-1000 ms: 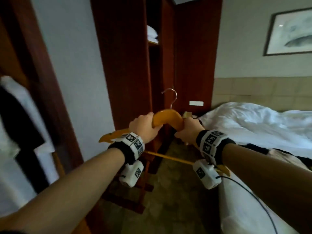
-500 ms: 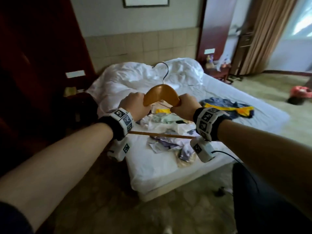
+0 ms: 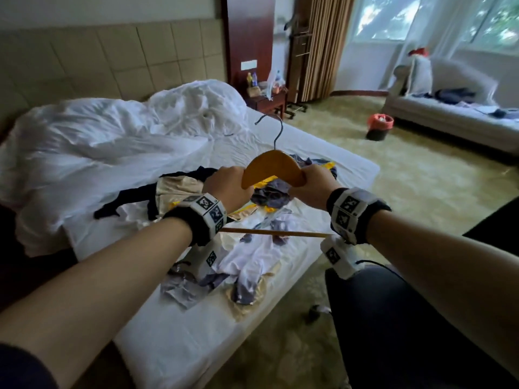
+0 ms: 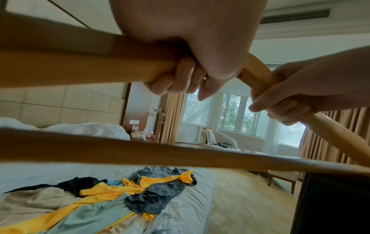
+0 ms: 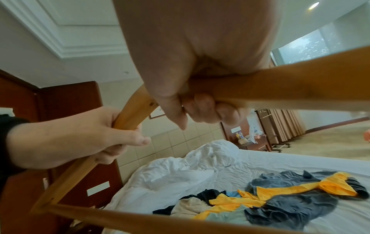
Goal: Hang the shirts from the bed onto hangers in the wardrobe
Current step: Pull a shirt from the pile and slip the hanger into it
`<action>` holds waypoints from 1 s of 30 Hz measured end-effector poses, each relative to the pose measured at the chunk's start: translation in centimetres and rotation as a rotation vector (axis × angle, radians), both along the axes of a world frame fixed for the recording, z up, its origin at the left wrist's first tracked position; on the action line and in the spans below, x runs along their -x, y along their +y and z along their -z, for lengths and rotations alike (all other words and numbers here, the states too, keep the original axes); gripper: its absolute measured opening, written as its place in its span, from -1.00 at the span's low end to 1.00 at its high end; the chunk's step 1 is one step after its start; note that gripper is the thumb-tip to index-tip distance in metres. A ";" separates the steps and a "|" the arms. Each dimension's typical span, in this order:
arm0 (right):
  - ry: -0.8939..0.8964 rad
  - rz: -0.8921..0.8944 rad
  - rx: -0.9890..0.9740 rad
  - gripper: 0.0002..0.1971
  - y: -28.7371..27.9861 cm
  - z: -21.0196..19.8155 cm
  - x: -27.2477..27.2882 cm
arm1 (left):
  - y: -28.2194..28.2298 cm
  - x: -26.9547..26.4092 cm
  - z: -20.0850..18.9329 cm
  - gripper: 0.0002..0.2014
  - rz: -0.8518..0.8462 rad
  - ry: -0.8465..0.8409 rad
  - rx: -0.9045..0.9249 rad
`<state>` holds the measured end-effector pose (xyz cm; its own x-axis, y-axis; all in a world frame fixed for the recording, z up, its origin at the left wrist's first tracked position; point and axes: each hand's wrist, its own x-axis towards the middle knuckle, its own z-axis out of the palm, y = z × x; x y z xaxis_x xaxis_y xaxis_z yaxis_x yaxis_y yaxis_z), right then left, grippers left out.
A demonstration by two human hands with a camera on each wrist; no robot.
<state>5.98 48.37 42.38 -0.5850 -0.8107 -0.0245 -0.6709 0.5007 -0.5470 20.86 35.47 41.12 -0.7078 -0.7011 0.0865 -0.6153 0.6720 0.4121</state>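
Left hand (image 3: pixel 227 189) and right hand (image 3: pixel 313 186) both wrapped around wooden hanger (image 3: pixel 273 168) shoulders (stiff, light); shirts (image 3: pixel 252 259) on bed (image 3: pixel 179 341) limp, probably grab by collar.

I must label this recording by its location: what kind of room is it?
Probably a hotel bedroom: a wide bed with white sheets, a padded beige headboard wall, and a pale sofa beneath the large windows.

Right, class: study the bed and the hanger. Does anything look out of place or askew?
Yes. The shirts lie crumpled in a loose heap on the bed, and the white duvet is bunched toward the headboard. The wooden hanger, gripped by the left hand and right hand, is empty.
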 end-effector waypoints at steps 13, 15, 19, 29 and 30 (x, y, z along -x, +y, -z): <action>-0.179 0.047 -0.056 -0.79 -14.6 7.6 22.4 | -16.2 18.8 8.7 -0.58 0.156 -0.270 0.152; -0.331 -0.011 -0.080 -0.69 -18.2 9.0 26.2 | -18.9 21.9 10.5 -0.55 0.128 -0.282 0.119; -0.536 -0.084 -0.161 -0.69 -24.5 12.3 31.0 | -22.4 26.6 14.6 -0.51 0.115 -0.380 0.058; -1.026 -0.212 -0.486 -0.48 -34.4 21.2 30.1 | -27.1 26.6 24.5 -0.45 -0.025 -0.426 -0.033; -0.998 -0.248 -0.481 -0.50 -34.7 22.3 29.3 | -27.1 26.1 25.5 -0.38 -0.043 -0.394 0.017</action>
<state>-23.27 13.63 20.04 0.0459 -0.6820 -0.7299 -0.1533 0.7172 -0.6798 -5.22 8.38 15.66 -0.6590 -0.7318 -0.1739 -0.7519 0.6468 0.1277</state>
